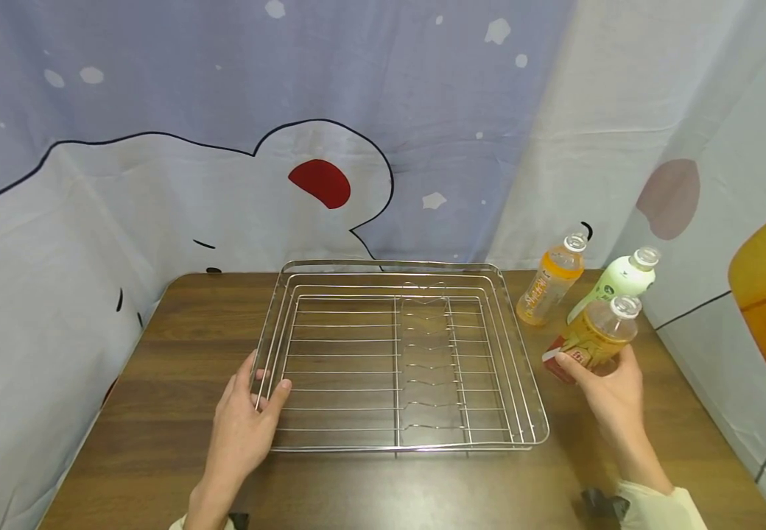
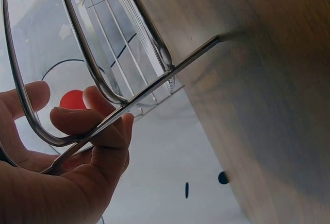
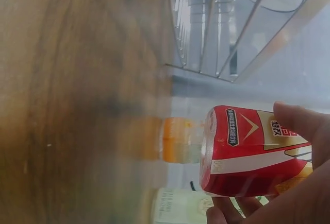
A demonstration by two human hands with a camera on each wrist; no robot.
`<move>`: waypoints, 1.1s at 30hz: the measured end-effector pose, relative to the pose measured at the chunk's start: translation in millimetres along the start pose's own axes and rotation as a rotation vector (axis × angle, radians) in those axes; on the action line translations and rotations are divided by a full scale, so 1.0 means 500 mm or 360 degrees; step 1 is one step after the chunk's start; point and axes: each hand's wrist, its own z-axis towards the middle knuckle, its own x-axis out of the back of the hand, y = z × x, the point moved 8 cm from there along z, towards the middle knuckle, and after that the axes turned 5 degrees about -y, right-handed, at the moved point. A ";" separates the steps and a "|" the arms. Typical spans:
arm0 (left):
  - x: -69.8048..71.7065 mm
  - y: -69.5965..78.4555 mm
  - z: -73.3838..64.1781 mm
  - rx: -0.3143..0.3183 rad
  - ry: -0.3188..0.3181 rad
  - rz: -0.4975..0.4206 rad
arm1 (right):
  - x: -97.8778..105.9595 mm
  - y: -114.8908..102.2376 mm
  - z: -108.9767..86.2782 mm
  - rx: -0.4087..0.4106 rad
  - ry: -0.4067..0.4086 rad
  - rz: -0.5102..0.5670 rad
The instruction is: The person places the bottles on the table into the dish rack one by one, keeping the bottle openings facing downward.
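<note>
A silver wire dish rack (image 1: 396, 372) stands on the wooden table. My left hand (image 1: 242, 427) grips its left side, fingers curled round the wires in the left wrist view, with the thumb over the inner side. To the right of the rack, my right hand (image 1: 611, 390) holds a clear plastic bottle (image 1: 595, 335) with a red and yellow label. In the right wrist view its red base hangs off the tabletop. Behind it stand an orange-labelled bottle (image 1: 552, 280) and a pale green bottle (image 1: 622, 276), partly hidden by the held one.
The wooden table (image 1: 184, 353) extends left of the rack and in front of it. A patterned curtain (image 1: 157, 199) hangs behind the table and along both sides. The rack has a narrow divided section with wavy wires on its right part.
</note>
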 end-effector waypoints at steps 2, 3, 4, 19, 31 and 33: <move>0.000 0.000 -0.001 -0.0001 -0.0001 0.0000 | 0.001 -0.008 -0.005 0.0012 0.0000 -0.0009; 0.001 0.000 -0.001 -0.0001 0.0002 0.0002 | 0.002 -0.011 -0.007 0.0016 0.0001 -0.0018; 0.001 0.000 -0.001 -0.0003 0.0003 0.0004 | 0.003 -0.014 -0.009 0.0018 0.0002 -0.0025; 0.005 0.000 0.000 -0.0009 0.0061 0.0003 | 0.011 -0.026 -0.031 0.0066 0.0004 -0.0017; 0.005 -0.002 0.001 0.0007 0.0025 -0.0006 | 0.026 -0.062 -0.031 0.0141 0.0002 -0.0164; 0.005 -0.001 0.001 0.0005 0.0033 -0.0002 | 0.027 -0.073 -0.030 0.0146 0.0003 -0.0196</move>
